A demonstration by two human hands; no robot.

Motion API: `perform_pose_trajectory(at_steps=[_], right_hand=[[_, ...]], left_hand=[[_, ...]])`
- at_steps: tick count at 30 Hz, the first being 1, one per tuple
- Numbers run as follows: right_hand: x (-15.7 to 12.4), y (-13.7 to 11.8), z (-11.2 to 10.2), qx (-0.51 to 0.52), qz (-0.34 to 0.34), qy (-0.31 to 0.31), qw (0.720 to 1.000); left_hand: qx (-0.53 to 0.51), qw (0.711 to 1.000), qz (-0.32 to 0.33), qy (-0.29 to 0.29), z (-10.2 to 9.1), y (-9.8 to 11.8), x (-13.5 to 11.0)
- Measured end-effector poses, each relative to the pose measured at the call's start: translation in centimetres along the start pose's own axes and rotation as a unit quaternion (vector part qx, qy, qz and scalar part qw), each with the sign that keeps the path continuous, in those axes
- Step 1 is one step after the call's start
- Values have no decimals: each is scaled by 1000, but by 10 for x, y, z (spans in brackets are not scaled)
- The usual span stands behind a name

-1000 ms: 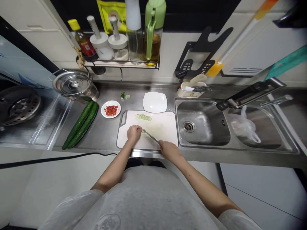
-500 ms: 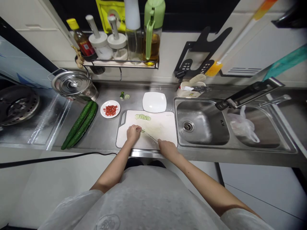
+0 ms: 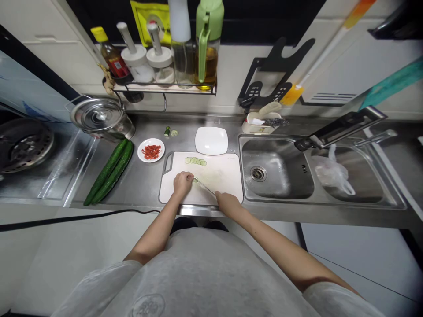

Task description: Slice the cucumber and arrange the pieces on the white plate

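A white cutting board [image 3: 224, 176] lies on the steel counter in front of me. My left hand [image 3: 182, 182] is curled over a small piece of cucumber near the board's left middle. My right hand [image 3: 227, 203] grips the handle of a knife [image 3: 205, 187], whose blade runs up-left to meet the left fingertips. A row of cucumber slices [image 3: 196, 161] lies along the board's far edge.
Two whole cucumbers [image 3: 110, 171] lie left of the board, beside a small dish of chopped red chilli [image 3: 151, 151]. An empty white plate [image 3: 211, 140] sits behind the board. A lidded steel pot [image 3: 99, 116] stands far left, a double sink [image 3: 277, 174] right, a condiment rack [image 3: 165, 86] behind.
Both hands stay at the board with the knife against the cucumber piece. The view has shifted slightly; nothing else has moved.
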State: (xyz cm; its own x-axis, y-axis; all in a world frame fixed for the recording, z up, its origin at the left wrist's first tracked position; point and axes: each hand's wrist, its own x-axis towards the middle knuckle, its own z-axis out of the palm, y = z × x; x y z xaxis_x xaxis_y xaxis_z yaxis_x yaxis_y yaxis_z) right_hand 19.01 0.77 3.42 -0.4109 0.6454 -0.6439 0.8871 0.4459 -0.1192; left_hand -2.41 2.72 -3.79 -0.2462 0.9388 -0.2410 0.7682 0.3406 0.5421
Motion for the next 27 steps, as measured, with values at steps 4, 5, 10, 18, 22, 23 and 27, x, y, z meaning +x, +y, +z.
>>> perform_pose_trajectory(at_steps=[4,5,10,18,22,23,27], right_hand=[[-6,5,1,7,8,-9,1000],[-7,6,2,7,10,-11,1000],[-18,12,6,8,19,-20,1000],[-34,38,14,43,-3,2,999],[-35,51,13,91,7,26,996],[-34,53,13,96,14,30,995],[-28,54,10,103,23,44,993]], left_hand=[[1,1000,1,2,-1,-1,-1],[1,1000,3,4,-1,-1,-1],[34,999,19,15,2,3,-7],[13,1000,-13,-15,2,18,-11],[-28,998,-51,-21,-7,9,-12],[-26,998,-56,-15,-10,5,-11],[-10,997,-71,2,-25,-14,-9]])
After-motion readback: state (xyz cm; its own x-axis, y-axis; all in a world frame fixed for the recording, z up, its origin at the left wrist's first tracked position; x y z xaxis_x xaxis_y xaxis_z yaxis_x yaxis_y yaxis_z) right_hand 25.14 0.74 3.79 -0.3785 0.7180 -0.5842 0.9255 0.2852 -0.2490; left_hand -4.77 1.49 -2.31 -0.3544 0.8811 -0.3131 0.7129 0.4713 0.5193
